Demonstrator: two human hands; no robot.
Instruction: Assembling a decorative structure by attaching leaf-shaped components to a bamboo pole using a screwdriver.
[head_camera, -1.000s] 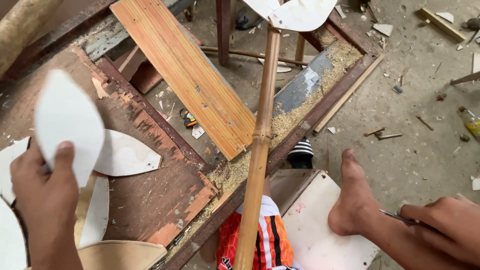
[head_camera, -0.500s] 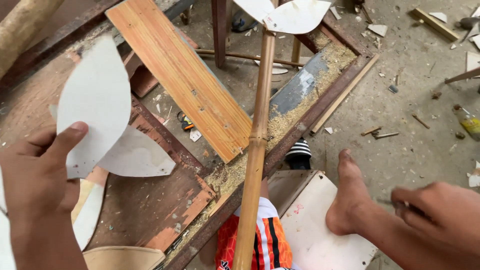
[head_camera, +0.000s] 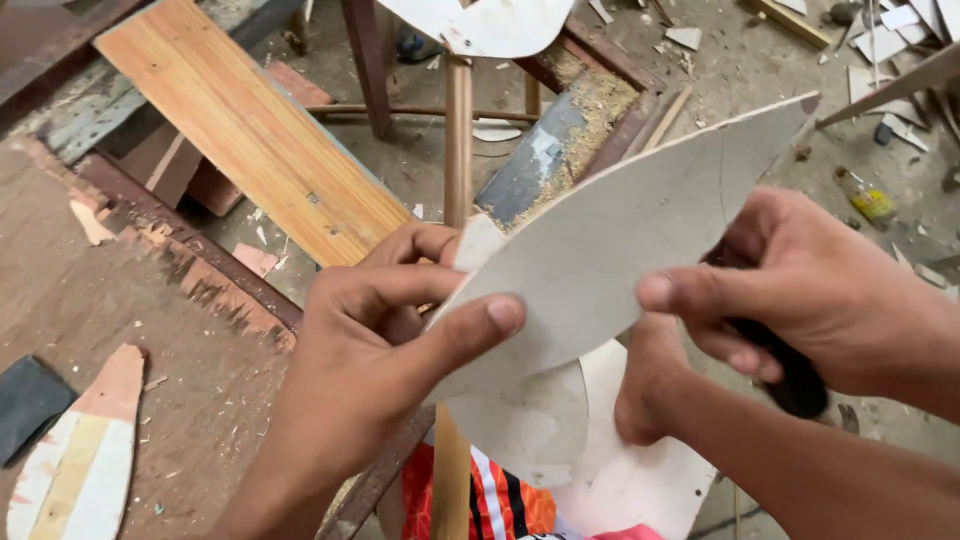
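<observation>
A thin, pale, leaf-shaped board piece (head_camera: 640, 225) is being held up in the air, in the middle of the view, above a bamboo stick (head_camera: 457, 170). It is being pinched at its near end by the left hand (head_camera: 385, 330), with the thumb pressed on top and the fingers tucked behind, so the piece is being kept flat and steady. The right hand (head_camera: 800, 290) is being closed around a dark tool handle (head_camera: 790, 370), and its thumb is being laid on the lower edge of the piece. The working end of the tool is being hidden by the hand, so what it is cannot be told. A second pale piece (head_camera: 525, 420) is being kept just under the first one. A bare foot (head_camera: 645, 385) is being rested on a white board (head_camera: 640, 480) below, maybe to stop it sliding. A striped wooden plank (head_camera: 250, 125) is lying on the dusty floor (head_camera: 760, 110), and another curved offcut (head_camera: 75, 470) is lying on the brown table (head_camera: 120, 320) at the left.
</observation>
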